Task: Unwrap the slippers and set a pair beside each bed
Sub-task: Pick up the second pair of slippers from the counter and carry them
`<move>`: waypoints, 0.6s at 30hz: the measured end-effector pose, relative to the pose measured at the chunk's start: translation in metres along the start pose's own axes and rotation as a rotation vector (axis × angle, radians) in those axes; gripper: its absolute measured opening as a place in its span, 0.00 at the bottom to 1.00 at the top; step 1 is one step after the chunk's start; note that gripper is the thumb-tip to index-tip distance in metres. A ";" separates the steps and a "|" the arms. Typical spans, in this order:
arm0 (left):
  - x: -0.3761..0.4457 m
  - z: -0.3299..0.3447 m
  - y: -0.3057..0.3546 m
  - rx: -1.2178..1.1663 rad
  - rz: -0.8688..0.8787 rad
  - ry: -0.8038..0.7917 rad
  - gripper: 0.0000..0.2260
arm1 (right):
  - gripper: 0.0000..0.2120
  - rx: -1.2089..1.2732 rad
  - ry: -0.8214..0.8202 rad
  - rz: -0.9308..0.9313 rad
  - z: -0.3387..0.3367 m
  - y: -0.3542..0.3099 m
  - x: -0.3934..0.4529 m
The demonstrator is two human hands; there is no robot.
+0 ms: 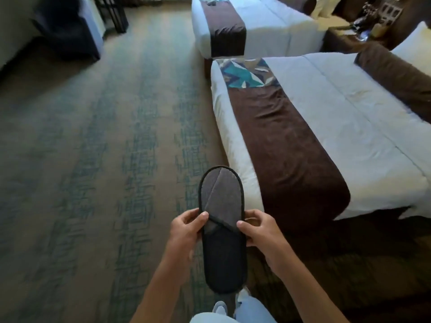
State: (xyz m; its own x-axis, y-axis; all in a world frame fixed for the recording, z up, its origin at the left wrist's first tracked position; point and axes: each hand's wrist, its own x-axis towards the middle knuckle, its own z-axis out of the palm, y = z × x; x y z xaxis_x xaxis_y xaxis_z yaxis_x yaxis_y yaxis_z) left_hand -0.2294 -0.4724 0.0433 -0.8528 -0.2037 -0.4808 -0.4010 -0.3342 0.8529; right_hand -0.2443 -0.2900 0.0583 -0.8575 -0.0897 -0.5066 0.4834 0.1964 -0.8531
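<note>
Head view shows a flat dark grey fabric slipper (pixel 221 220) with black piping, held up in the lower middle of the frame with its rounded toe end pointing toward the top of the picture. It may be a pair pressed flat together; only one outline can be told. The left hand (pixel 186 231) grips the slipper's left edge at the strap line, thumb on top of the fabric and fingers curled beneath. The right hand (pixel 258 231) grips the opposite edge at the same height, thumb pressed on the upper face and fingers bent round the rim. Both hands hold narrowly, pinching the sole between thumb and fingers.

Below the slipper, at the bottom edge of the frame, are pale blue trouser legs (pixel 251 308) and a light shoe (pixel 220 307).

A brown and teal patterned carpet (pixel 105 159) fills the left half of the picture. To the right of the slipper stands a near bed with white linen (pixel 349 127), crossed by a brown velvet runner (pixel 284 145) whose upper end carries a teal and white geometric panel. A second white bed (pixel 275 26) with a matching brown runner sits in the upper middle of the frame. Between the two beds, at the upper right, is a dark wooden nightstand (pixel 345 36) with blurred items on it. A dark upholstered chair (pixel 67 31) occupies the upper left corner.
</note>
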 end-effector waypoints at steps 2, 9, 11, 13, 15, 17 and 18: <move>0.019 -0.013 0.014 -0.012 0.013 0.013 0.03 | 0.14 -0.002 -0.040 -0.013 0.015 -0.015 0.028; 0.123 -0.020 0.077 -0.028 0.061 0.054 0.04 | 0.07 0.038 -0.123 -0.087 0.050 -0.082 0.151; 0.163 -0.016 0.098 -0.029 0.063 0.073 0.04 | 0.06 0.046 -0.135 -0.106 0.055 -0.106 0.194; 0.205 -0.010 0.120 -0.026 0.064 0.088 0.04 | 0.09 0.044 -0.144 -0.107 0.058 -0.132 0.239; 0.246 -0.003 0.143 -0.022 0.063 0.093 0.04 | 0.08 0.030 -0.157 -0.110 0.058 -0.158 0.281; 0.283 0.006 0.166 -0.013 0.068 0.089 0.04 | 0.09 0.032 -0.145 -0.114 0.057 -0.182 0.318; 0.300 0.011 0.177 -0.007 0.070 0.089 0.04 | 0.10 0.028 -0.140 -0.113 0.056 -0.193 0.334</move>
State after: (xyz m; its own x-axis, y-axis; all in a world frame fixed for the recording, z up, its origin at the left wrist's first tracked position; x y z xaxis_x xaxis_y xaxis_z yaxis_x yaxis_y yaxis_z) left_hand -0.5601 -0.5825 0.0519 -0.8456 -0.3072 -0.4365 -0.3389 -0.3229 0.8837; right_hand -0.6144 -0.4126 0.0467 -0.8746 -0.2454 -0.4181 0.3917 0.1504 -0.9077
